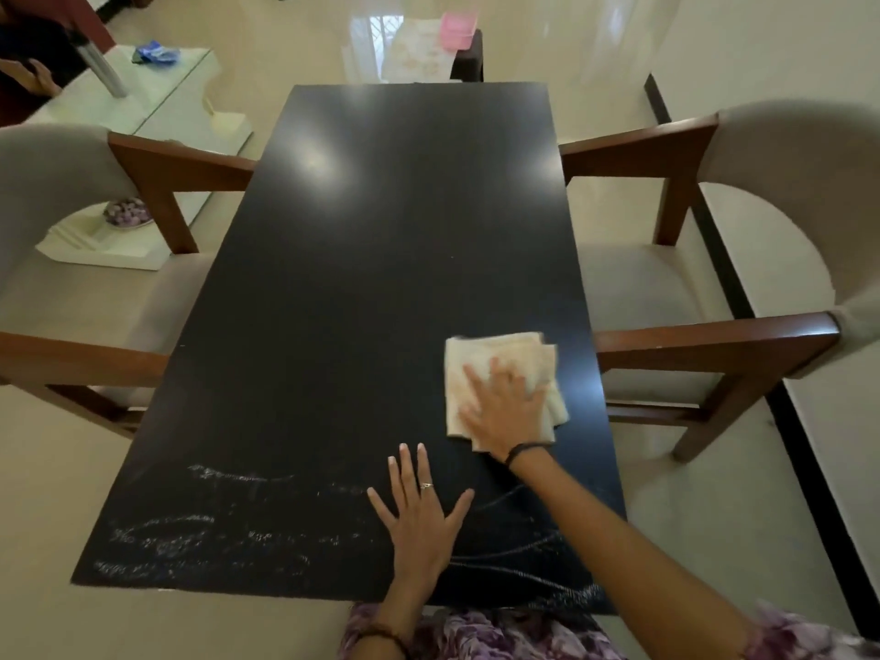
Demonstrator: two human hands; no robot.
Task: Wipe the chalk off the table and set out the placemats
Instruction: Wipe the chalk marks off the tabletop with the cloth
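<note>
We press a folded cloth [500, 373] flat under our right hand [505, 412] near the right edge of the black tabletop [381, 254], fingers straight, gripping nothing, while our left hand [419, 516] rests open and spread by the near edge. Chalk marks [200, 540] still streak the near end, thickest at the near left corner; the far part looks clean. What may be placemats [419, 54] lie beyond the far edge, not yet set out

Glossy black table [381, 259] – chalk-smeared near edge; soft folded cloth [481, 354]; wood-armed upholstered chairs [714, 335].
</note>
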